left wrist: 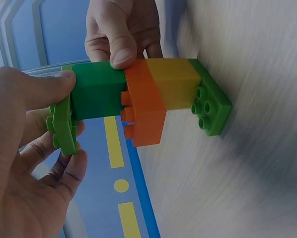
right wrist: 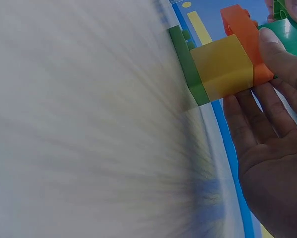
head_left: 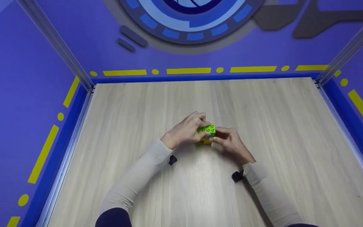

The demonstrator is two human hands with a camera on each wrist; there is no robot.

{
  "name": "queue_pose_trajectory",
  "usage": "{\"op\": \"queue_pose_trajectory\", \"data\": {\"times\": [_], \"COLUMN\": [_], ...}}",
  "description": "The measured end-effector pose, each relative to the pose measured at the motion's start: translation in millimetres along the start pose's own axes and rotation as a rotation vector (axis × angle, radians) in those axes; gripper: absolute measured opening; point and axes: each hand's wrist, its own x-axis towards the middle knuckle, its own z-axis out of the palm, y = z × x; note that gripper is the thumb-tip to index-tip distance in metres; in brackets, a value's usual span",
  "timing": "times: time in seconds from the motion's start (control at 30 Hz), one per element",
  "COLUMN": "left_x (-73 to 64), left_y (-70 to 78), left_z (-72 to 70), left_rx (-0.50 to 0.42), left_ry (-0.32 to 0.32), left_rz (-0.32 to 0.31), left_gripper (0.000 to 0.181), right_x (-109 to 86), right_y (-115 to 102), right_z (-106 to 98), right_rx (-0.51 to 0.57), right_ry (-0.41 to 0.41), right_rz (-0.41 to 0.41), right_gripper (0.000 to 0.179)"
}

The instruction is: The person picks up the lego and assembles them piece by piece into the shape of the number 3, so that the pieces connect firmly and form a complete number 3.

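Observation:
A small tower of toy building bricks stands near the middle of the table, between both hands. In the left wrist view it runs from a flat light green plate [left wrist: 215,106] at the bottom through a yellow brick [left wrist: 173,82] and an overhanging orange brick [left wrist: 146,111] to a dark green brick [left wrist: 96,91]. A second light green plate [left wrist: 63,124], studs outward, lies against the dark green brick's top end. My left hand [head_left: 187,128] pinches this upper plate between thumb and fingers. Lower down, my right hand [head_left: 233,143] grips the tower around the orange and dark green bricks.
The wood-grain table [head_left: 131,126] is bounded by a blue-purple back wall [head_left: 87,37] with yellow markings and by side walls with metal corner posts. Black wrist-camera pieces [head_left: 237,176] stick out beneath the sleeves.

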Motion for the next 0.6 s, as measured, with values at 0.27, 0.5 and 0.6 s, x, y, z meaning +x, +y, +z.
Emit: {"op": "queue_pose_trajectory", "data": {"times": [0.27,0.5,0.6], "left_x": [-3.8,-1.9,-2.7], "left_y": [0.8,-0.2,-2.2], "left_z": [3.3,-3.2,-6.4], "left_rx": [-0.023,-0.055,-0.072], "left_ry": [0.002,-0.038,-0.040], "left_rz": [-0.046,-0.055,-0.051], "left_gripper": [0.047,0.046,0.044], "right_x": [-3.8,-2.2,0.4], "right_y": [2.6,4.2,4.1], "right_z": [-0.2,-0.4,-0.2], "right_rx": [0.011,0.012,0.002], "right_ry": [-0.010,-0.001,-0.008], "right_rz": [-0.032,-0.034,-0.037], "right_gripper": [0.044,0.043,0.041]}}
